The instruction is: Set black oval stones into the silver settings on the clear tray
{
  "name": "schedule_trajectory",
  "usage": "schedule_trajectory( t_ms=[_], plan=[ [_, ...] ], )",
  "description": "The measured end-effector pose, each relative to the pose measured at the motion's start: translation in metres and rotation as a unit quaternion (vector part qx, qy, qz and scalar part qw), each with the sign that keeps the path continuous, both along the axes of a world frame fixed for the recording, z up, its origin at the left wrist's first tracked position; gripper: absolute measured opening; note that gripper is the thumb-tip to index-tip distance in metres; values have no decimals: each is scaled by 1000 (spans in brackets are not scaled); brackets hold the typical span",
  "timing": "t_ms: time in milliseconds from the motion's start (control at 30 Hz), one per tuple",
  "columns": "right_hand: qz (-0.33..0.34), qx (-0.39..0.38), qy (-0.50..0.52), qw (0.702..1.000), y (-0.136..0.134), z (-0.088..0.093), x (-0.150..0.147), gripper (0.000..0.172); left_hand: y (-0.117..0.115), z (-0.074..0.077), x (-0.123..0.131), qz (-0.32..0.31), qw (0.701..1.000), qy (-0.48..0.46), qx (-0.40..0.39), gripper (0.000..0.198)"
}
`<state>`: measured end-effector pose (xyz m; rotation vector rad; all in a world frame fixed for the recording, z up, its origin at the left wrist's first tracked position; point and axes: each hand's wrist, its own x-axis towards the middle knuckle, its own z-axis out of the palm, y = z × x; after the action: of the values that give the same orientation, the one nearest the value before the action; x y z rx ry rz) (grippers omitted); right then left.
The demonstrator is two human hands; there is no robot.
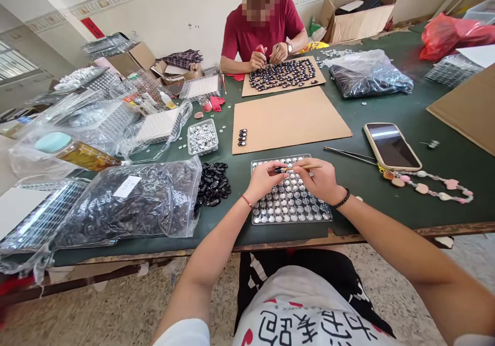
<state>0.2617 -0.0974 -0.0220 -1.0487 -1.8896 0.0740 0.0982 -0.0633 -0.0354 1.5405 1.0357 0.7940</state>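
Note:
My left hand (266, 181) pinches a small glossy black piece (279, 170) between thumb and fingers. In my right hand (319, 180) is a thin wooden stick (309, 167), its tip meeting the black piece. Both hands hover over a clear plastic tray (292, 217) with rows of round silvery-white parts. Left of the tray, loose black pieces (212, 183) spill from the mouth of a clear bag (154, 201). Beyond my hands lies a cardboard sheet (290, 114) with several finished-looking black pieces (242, 137) lined up at its left edge.
Across the table a person (263, 31) works over another cardboard sheet (247, 88) covered with black pieces. A phone (392, 146) with a beaded strap and tweezers (350, 154) lie right. At left stand a tub of small parts (203, 137) and a bottle (77, 150).

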Motion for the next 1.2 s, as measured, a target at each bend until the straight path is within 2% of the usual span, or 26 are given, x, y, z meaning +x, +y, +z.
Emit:
schedule_trajectory(
  t_ms=[333,400,467,500,533,567,633,667,700,733,800,867,1000,1100,1200],
  plan=[
    [37,35,-11,999,0,-8,-5,11,-4,3,2,36,999,6,14,27],
    [46,12,15,999,0,-8,-8,13,-5,3,4,42,999,-11,1,25],
    [41,-66,101,992,3,-6,-8,17,-6,4,5,41,998,-40,-25,24],
    [42,-131,172,975,7,-5,-7,20,-7,5,5,38,997,-56,-41,24],
    [49,-208,256,943,11,-4,-5,23,-7,6,5,35,995,-70,-54,24],
    [61,-288,344,892,17,-3,-2,25,-8,7,5,31,994,-82,-62,23],
    [87,-407,494,763,27,-4,4,26,-7,10,2,37,993,-94,-66,24],
    [93,-437,546,708,32,-5,7,25,-5,11,0,45,992,-97,-65,24],
    [92,-450,583,670,35,-6,10,23,-1,11,-3,57,991,-102,-65,25],
    [91,-450,608,648,37,-7,12,22,4,12,-6,71,989,-110,-68,26],
    [95,-439,622,641,38,-9,13,20,19,14,-14,96,985,-124,-78,26],
    [107,-430,613,654,37,-10,12,20,42,18,-23,120,985,-105,-71,23],
    [115,-421,603,667,36,-12,12,21,104,27,-39,212,977,37,-8,18],
    [107,-429,609,659,38,-13,11,23,149,31,-46,244,965,93,13,15],
    [103,-430,615,653,40,-14,10,24,182,31,-46,275,950,142,44,18]
  ],
)
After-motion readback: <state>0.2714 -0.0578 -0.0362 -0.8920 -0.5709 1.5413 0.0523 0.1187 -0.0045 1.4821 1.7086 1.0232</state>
